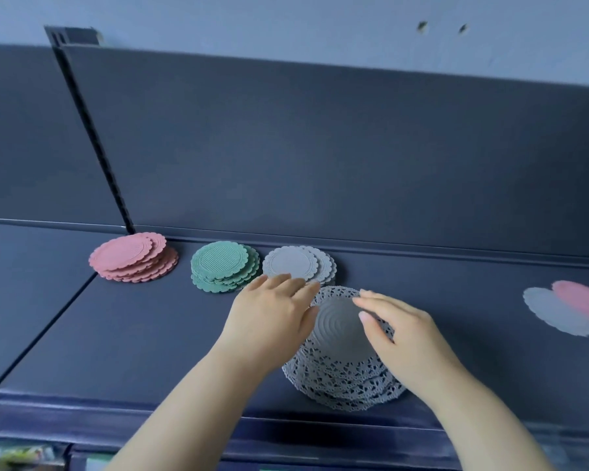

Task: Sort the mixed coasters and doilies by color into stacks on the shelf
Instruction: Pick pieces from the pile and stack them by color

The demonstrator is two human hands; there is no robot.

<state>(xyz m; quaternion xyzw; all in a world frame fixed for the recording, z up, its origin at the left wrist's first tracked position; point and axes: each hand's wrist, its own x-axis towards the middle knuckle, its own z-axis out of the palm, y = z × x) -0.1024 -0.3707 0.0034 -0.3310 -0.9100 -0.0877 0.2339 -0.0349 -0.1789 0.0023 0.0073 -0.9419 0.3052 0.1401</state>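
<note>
The left hand (272, 317) lies flat with its fingers straight and together, holding nothing, along the left rim of the stack of grey lace doilies (340, 329); its fingertips reach up to the front edge of the stack of grey scalloped coasters (296, 261); the right hand (405, 338) is likewise loose and unclenched, fingers stretched over the right side of the top doily, thumb pointing toward the middle; whether either hand presses on the paper cannot be told. The doily stack sits near the front lip of the dark blue shelf (150, 334), slightly fanned; behind it, in a row along the back panel (320, 147), stand three stacks: pink coasters (133, 258) at the left by the foot of the slotted upright (92, 130), green coasters (221, 266) in the middle, the grey ones just beside them. Well apart at the right edge lie a loose grey coaster (555, 311) and a loose pink coaster (582, 299), overlapping.
</note>
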